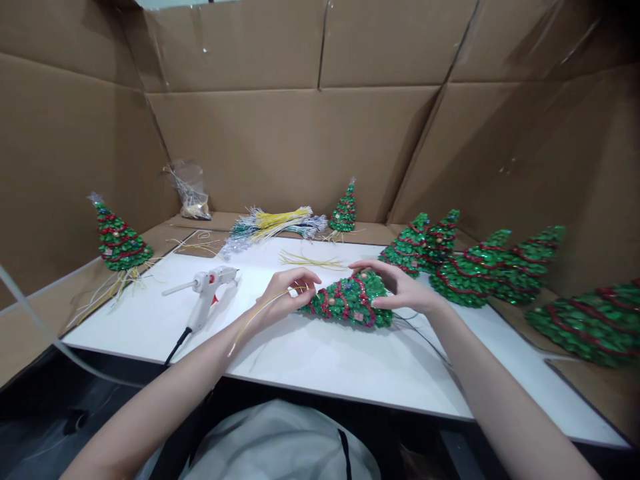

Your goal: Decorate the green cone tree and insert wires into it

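Note:
A small green Christmas tree with red garland and little baubles lies on its side on the white board, tip pointing left. My right hand grips its wide base end. My left hand is at the tip and pinches thin yellow strands that trail down toward me.
A white glue gun with a black cord lies left of my hands. Loose yellow strands and a bundle sit behind. Finished trees stand at the left, back, and lie piled right. Cardboard walls surround.

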{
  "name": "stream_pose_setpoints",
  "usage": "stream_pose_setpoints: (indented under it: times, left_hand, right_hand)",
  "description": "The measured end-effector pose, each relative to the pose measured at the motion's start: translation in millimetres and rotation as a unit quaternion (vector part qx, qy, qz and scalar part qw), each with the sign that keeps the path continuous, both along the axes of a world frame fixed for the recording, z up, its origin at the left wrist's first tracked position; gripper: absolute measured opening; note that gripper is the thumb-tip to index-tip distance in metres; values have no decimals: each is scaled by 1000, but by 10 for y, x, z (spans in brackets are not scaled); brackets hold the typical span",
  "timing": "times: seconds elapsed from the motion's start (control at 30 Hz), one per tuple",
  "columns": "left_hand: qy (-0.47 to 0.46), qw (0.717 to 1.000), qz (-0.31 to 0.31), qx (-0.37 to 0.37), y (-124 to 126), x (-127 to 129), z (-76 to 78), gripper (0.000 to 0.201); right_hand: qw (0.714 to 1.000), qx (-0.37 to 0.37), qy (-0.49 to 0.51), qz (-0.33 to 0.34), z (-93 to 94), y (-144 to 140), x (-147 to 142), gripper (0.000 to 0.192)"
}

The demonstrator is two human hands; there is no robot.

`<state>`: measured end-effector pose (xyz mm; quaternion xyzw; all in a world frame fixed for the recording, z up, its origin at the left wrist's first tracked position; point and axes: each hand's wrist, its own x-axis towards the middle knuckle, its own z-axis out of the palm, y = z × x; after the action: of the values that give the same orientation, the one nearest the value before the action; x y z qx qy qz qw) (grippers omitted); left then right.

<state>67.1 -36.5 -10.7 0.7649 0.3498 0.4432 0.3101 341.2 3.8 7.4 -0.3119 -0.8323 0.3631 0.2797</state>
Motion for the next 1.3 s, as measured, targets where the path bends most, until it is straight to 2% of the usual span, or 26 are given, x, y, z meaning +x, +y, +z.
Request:
stream_pose_setpoints:
  times: [0.3, 0.57, 0.93, 1.3]
  left_hand:
    - [14, 999, 42, 17, -25, 21, 40, 15]
    - [23, 997, 70, 39, -31, 66, 11, 11]
    - [48, 995, 65, 62, -37, 64, 11, 8]
    - [61, 994, 64, 64, -33, 40, 6, 8]
  right_hand:
    - [1000, -8, 13, -10, 22, -42, -54, 75]
    - [998, -24, 52, -8, 13, -35, -62, 69]
    - [998, -2, 63, -10, 36, -59, -93, 71]
    - [997, -15, 76, 2, -3, -23, -91, 80]
